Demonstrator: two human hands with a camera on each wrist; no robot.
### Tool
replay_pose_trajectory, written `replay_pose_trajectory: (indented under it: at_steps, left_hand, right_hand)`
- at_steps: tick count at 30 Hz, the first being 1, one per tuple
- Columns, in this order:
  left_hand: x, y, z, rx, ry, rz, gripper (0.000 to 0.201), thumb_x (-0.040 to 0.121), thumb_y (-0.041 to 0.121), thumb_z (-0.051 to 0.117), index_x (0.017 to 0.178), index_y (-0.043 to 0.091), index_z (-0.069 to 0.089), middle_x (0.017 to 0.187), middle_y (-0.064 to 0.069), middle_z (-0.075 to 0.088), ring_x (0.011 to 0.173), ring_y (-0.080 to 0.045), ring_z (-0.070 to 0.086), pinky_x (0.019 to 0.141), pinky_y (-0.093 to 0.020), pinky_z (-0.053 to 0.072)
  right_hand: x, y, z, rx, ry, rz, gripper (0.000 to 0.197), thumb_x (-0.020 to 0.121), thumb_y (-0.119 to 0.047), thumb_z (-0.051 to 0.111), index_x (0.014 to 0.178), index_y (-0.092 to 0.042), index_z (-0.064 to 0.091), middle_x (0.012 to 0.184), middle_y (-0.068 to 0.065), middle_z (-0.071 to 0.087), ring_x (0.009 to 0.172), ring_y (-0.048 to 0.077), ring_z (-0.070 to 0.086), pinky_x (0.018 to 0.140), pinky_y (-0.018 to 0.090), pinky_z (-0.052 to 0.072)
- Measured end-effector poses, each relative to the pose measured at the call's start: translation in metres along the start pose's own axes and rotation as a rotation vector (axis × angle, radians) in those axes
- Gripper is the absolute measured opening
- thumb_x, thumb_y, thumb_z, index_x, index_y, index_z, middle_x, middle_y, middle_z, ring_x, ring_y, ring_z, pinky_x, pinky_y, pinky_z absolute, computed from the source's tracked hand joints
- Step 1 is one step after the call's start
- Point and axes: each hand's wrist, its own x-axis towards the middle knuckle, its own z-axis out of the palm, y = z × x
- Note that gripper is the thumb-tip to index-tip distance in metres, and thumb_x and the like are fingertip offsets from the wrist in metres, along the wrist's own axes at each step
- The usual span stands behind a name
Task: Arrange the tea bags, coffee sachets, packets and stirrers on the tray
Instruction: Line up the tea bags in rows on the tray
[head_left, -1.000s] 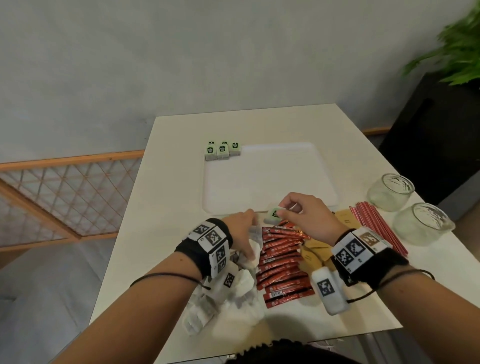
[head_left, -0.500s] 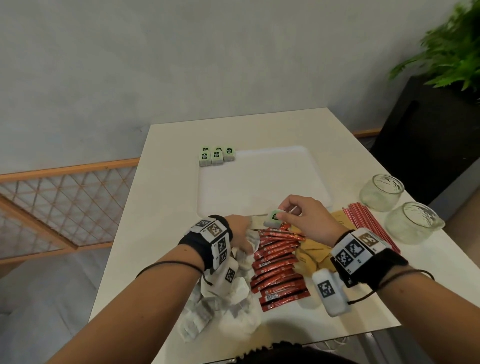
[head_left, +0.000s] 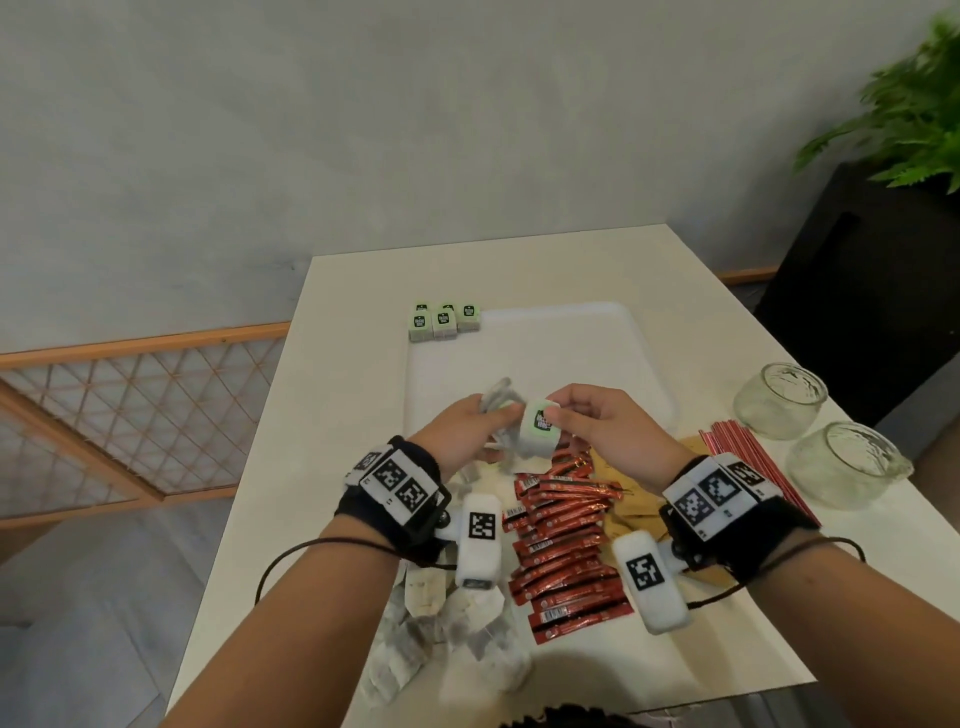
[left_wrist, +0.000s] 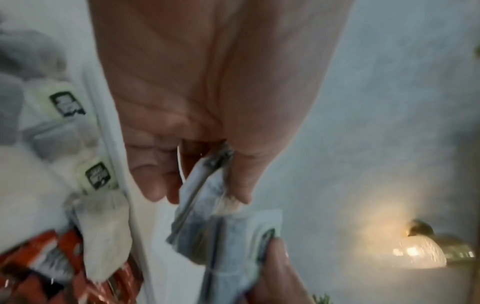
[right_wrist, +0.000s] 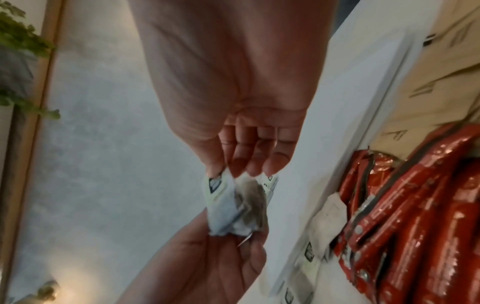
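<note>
Still on tea bags: my right hand (head_left: 597, 431) pinches one tea bag (head_left: 537, 434), my left hand (head_left: 467, 434) grips another; next, set them beside the row (head_left: 444, 322) on the tray (head_left: 571, 353).

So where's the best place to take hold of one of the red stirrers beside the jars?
Judging by the head view, pinch a red stirrer near its far end, from above. The thin sticks lie flat, packed side by side on the table; the right hand's wrist covers their near ends.

White tray (head_left: 571, 353) on a cream table (head_left: 332, 415); green-and-black labels on the white tea bags (head_left: 444, 322); red sachets (head_left: 566, 551) with barcodes; tan packets (head_left: 639, 499); red stirrers (head_left: 737, 452); 2 clear jars (head_left: 779, 400).
</note>
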Motion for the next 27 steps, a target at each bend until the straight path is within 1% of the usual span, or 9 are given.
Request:
replay_pose_trajectory:
  at_steps: [2, 7, 10, 15, 17, 20, 23, 25, 27]
  left_hand:
    - [0.003, -0.003, 0.004, -0.134, 0.058, -0.014, 0.022, 0.097, 0.033, 0.057, 0.105, 0.013, 0.063, 0.095, -0.003, 0.068, 0.087, -0.014, 0.064, 0.076, -0.027, 0.052]
    - [0.014, -0.009, 0.004, -0.33, 0.215, -0.045, 0.041, 0.096, 0.037, 0.058, 0.127, 0.01, 0.054, 0.113, -0.005, 0.064, 0.1, -0.017, 0.058, 0.079, -0.028, 0.047]
    - [0.015, -0.001, 0.012, -0.424, 0.152, -0.035, 0.029, 0.098, 0.033, 0.055, 0.121, 0.015, 0.054, 0.105, -0.001, 0.064, 0.098, -0.016, 0.058, 0.083, -0.029, 0.047]
    - [0.017, 0.0, 0.015, -0.424, 0.087, -0.032, 0.042, 0.095, 0.033, 0.062, 0.13, 0.014, 0.049, 0.118, -0.008, 0.064, 0.107, -0.022, 0.062, 0.087, -0.034, 0.053]
    - [0.014, 0.002, 0.006, -0.352, 0.067, -0.027, 0.04, 0.09, 0.026, 0.069, 0.124, 0.012, 0.055, 0.115, -0.01, 0.067, 0.102, -0.023, 0.065, 0.086, -0.034, 0.056]
    - [0.009, 0.012, -0.011, -0.159, -0.057, -0.02, 0.019, 0.088, 0.015, 0.07, 0.107, 0.013, 0.065, 0.101, -0.006, 0.073, 0.095, -0.021, 0.069, 0.095, -0.038, 0.054]
    - [0.009, 0.023, -0.026, 0.045, -0.202, -0.05, 0.029, 0.086, 0.017, 0.073, 0.113, 0.01, 0.065, 0.107, -0.011, 0.073, 0.102, -0.029, 0.069, 0.099, -0.043, 0.051]
    - [0.013, 0.028, -0.032, 0.168, -0.219, -0.076, 0.03, 0.085, 0.022, 0.074, 0.112, 0.012, 0.065, 0.109, -0.011, 0.073, 0.105, -0.029, 0.068, 0.098, -0.041, 0.053]
    - [0.019, 0.032, -0.037, 0.148, -0.234, -0.121, 0.024, 0.089, 0.019, 0.069, 0.111, 0.009, 0.065, 0.107, -0.017, 0.072, 0.102, -0.03, 0.069, 0.094, -0.039, 0.055]
  right_hand:
    - [0.005, 0.001, 0.003, -0.041, 0.027, -0.001, 0.016, 0.097, -0.023, 0.057, 0.093, -0.011, 0.067, 0.091, 0.016, 0.066, 0.077, 0.016, 0.055, 0.076, 0.034, 0.047]
    - [0.016, 0.002, 0.007, 0.075, 0.054, 0.066, 0.017, 0.098, -0.018, 0.053, 0.086, -0.012, 0.062, 0.107, 0.01, 0.069, 0.094, 0.019, 0.06, 0.095, 0.039, 0.047]
    - [0.023, 0.003, 0.012, 0.107, 0.016, 0.044, 0.014, 0.099, -0.014, 0.053, 0.087, -0.011, 0.059, 0.107, 0.013, 0.067, 0.094, 0.021, 0.063, 0.091, 0.037, 0.054]
    - [0.035, 0.0, 0.011, 0.02, 0.037, -0.02, 0.011, 0.1, -0.012, 0.049, 0.092, -0.005, 0.051, 0.088, 0.013, 0.059, 0.081, 0.021, 0.059, 0.07, 0.027, 0.054]
    - [0.039, 0.001, 0.004, -0.092, -0.029, -0.066, 0.013, 0.1, -0.015, 0.049, 0.089, -0.009, 0.051, 0.081, 0.007, 0.058, 0.076, 0.018, 0.055, 0.071, 0.033, 0.05]
    - [0.046, -0.001, -0.008, -0.256, -0.175, -0.125, 0.013, 0.1, -0.018, 0.051, 0.088, -0.015, 0.051, 0.079, 0.006, 0.055, 0.072, 0.019, 0.049, 0.071, 0.039, 0.044]
    - [0.055, -0.01, -0.011, -0.369, -0.309, -0.145, 0.01, 0.1, -0.018, 0.05, 0.09, -0.018, 0.051, 0.086, 0.014, 0.06, 0.076, 0.019, 0.051, 0.072, 0.041, 0.044]
    - [0.062, -0.012, -0.011, -0.455, -0.369, -0.143, 0.013, 0.1, -0.022, 0.049, 0.088, -0.024, 0.049, 0.086, 0.014, 0.06, 0.074, 0.018, 0.049, 0.07, 0.037, 0.042]
    - [0.071, -0.012, -0.009, -0.515, -0.404, -0.133, 0.012, 0.1, -0.026, 0.05, 0.088, -0.024, 0.049, 0.083, 0.011, 0.057, 0.071, 0.016, 0.046, 0.068, 0.032, 0.04]
